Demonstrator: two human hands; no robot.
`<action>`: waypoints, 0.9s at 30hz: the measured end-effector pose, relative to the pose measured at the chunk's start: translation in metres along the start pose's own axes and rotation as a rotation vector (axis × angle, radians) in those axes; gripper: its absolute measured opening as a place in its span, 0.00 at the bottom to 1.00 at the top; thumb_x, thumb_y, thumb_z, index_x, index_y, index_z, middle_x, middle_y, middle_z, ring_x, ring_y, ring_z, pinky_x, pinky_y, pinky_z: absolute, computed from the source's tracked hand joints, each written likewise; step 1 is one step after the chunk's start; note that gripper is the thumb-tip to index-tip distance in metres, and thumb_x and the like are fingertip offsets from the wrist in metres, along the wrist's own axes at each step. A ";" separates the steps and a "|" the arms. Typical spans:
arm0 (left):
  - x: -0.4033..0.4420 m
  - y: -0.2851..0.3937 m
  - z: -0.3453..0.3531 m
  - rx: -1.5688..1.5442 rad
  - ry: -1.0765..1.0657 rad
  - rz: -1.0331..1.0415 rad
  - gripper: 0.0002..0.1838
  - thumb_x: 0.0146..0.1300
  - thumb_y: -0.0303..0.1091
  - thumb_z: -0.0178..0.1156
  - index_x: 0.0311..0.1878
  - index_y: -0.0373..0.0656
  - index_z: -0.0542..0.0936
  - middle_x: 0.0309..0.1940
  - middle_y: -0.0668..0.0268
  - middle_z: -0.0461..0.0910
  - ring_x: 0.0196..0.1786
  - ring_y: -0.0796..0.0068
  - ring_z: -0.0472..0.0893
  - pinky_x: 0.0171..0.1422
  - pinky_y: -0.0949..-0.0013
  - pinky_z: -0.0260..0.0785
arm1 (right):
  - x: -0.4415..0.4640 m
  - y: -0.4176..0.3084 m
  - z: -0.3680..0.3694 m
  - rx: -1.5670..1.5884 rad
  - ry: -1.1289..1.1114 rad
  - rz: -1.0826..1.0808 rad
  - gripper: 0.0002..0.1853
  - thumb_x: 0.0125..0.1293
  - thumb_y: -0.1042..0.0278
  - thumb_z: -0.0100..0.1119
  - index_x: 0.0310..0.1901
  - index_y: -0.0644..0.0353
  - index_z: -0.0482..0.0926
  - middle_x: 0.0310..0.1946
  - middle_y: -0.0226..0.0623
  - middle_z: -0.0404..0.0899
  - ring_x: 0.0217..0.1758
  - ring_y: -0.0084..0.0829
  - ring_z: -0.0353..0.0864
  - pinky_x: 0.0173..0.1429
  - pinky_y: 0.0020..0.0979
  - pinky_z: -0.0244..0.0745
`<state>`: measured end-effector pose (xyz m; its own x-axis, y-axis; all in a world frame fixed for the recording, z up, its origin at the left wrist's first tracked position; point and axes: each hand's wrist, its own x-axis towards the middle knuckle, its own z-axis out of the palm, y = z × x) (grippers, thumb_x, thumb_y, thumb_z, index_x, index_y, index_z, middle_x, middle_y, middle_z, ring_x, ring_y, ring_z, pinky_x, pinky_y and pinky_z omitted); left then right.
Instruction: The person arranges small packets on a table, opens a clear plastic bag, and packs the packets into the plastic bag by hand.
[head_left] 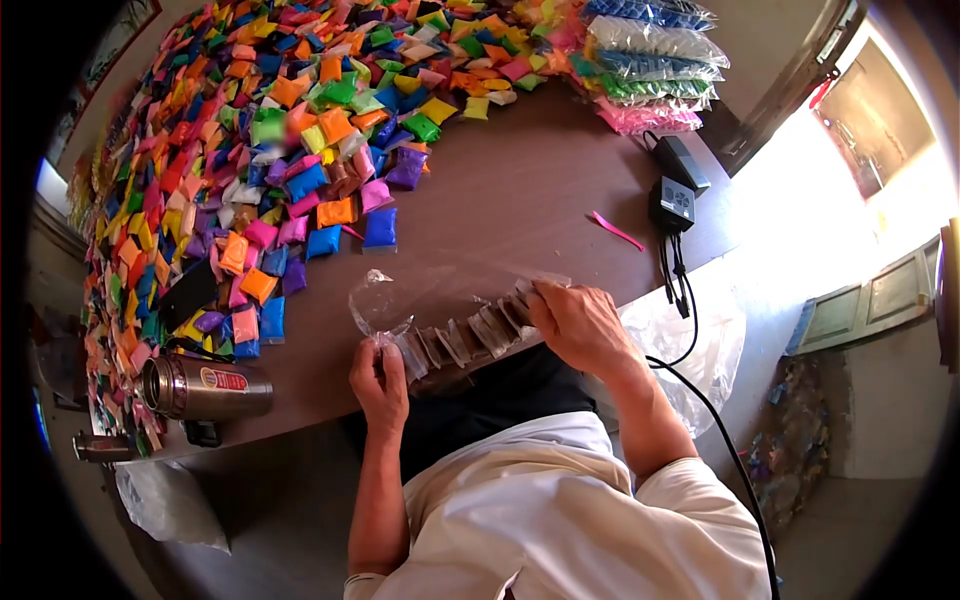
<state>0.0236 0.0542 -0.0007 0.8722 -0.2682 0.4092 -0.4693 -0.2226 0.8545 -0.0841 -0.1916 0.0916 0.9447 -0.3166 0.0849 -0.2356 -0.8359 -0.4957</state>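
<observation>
Between my hands, at the table's front edge, stretches a clear plastic bag [375,300] with a row of brownish-grey packets [465,340] standing side by side in it. My left hand [380,385] pinches the bag at the row's left end, thumb and fingers pressed together. At the other end, my right hand [585,325] is closed on the bag's edge, its fingers curled over the last packet. The fingertips of that hand are partly hidden.
A big heap of colourful small packets [290,175] covers the table's left and back. Stacked bags of packets [655,75] stand at the back right. A pink strip [617,231], a black device [672,204] with cables, and a steel flask [215,388] are also on the brown table [510,190].
</observation>
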 end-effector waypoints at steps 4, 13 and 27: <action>0.000 0.000 -0.001 0.029 0.004 0.013 0.13 0.70 0.39 0.54 0.39 0.36 0.75 0.29 0.60 0.74 0.32 0.69 0.73 0.40 0.67 0.67 | 0.001 -0.001 0.001 0.055 0.098 -0.043 0.13 0.71 0.64 0.50 0.32 0.64 0.75 0.25 0.53 0.77 0.33 0.56 0.78 0.39 0.50 0.72; 0.000 -0.004 0.001 0.005 0.011 0.022 0.13 0.70 0.39 0.54 0.39 0.36 0.74 0.30 0.60 0.73 0.32 0.68 0.73 0.39 0.67 0.67 | 0.002 -0.001 0.009 0.103 0.343 -0.122 0.10 0.69 0.66 0.52 0.33 0.63 0.78 0.34 0.49 0.78 0.40 0.52 0.78 0.44 0.45 0.74; -0.002 -0.007 -0.003 0.036 -0.029 -0.021 0.13 0.70 0.39 0.54 0.38 0.37 0.74 0.28 0.61 0.71 0.31 0.69 0.71 0.38 0.67 0.66 | -0.001 0.016 -0.010 0.129 0.123 0.049 0.17 0.67 0.58 0.52 0.33 0.65 0.82 0.33 0.49 0.80 0.39 0.51 0.80 0.45 0.47 0.73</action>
<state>0.0260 0.0594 -0.0065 0.8777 -0.2905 0.3811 -0.4560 -0.2620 0.8505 -0.0910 -0.2089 0.0923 0.8961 -0.4144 0.1591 -0.2418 -0.7562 -0.6081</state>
